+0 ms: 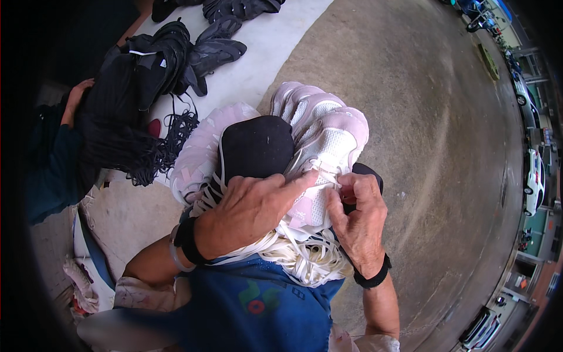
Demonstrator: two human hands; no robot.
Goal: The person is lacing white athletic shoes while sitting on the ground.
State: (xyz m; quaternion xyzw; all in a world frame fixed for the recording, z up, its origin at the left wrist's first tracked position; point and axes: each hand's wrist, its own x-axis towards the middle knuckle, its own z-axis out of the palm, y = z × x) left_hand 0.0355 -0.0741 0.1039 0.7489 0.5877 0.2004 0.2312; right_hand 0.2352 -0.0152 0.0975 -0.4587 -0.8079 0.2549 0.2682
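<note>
A pink-and-white shoe upper (331, 144) with a mesh toe rests on my lap, its toe pointing away from me. My left hand (249, 202) reaches across from the left and grips the upper at its lacing; the index finger presses there and the other fingers are mostly hidden. On the right side of the lacing, my right hand (360, 220) pinches a white shoelace (324, 170) between thumb and finger. Loose white laces (305, 255) lie in a heap over my blue apron (252, 317), just below the upper.
More pink uppers (205, 146) are stacked left of my dark-clad knee (255, 144). A co-worker's hand (76, 97) rests near black laces (126, 146) and black shoe uppers (208, 56). Concrete floor (422, 117) stretches right towards parked cars (532, 182).
</note>
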